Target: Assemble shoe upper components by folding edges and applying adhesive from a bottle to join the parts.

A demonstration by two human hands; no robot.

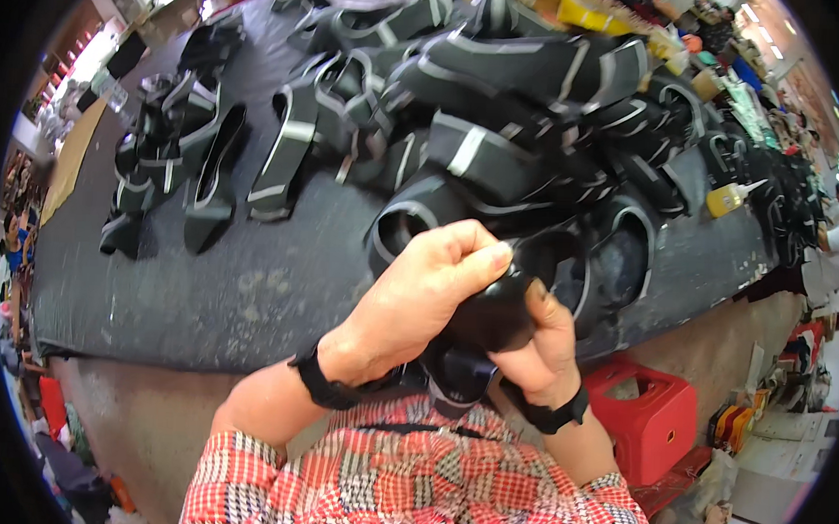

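Observation:
Close to the table's front edge, my left hand (428,276) and my right hand (547,347) both grip a black, smooth, stretchy-looking fabric piece (494,312). The left thumb presses on its top while the left fingers curl behind it. My right thumb points up along the other side, its fingers partly hidden underneath. Part of the black material hangs below the hands, near my lap. Just beyond them lie black tube-shaped pieces with grey seam strips (626,248), one with a round opening beside my left hand.
A dark-covered table (249,301) carries a large heap of similar black pieces (503,69) and a smaller group (177,139) at left. A bottle with yellow contents (733,198) lies near the right edge. A red plastic stool (651,422) stands at lower right.

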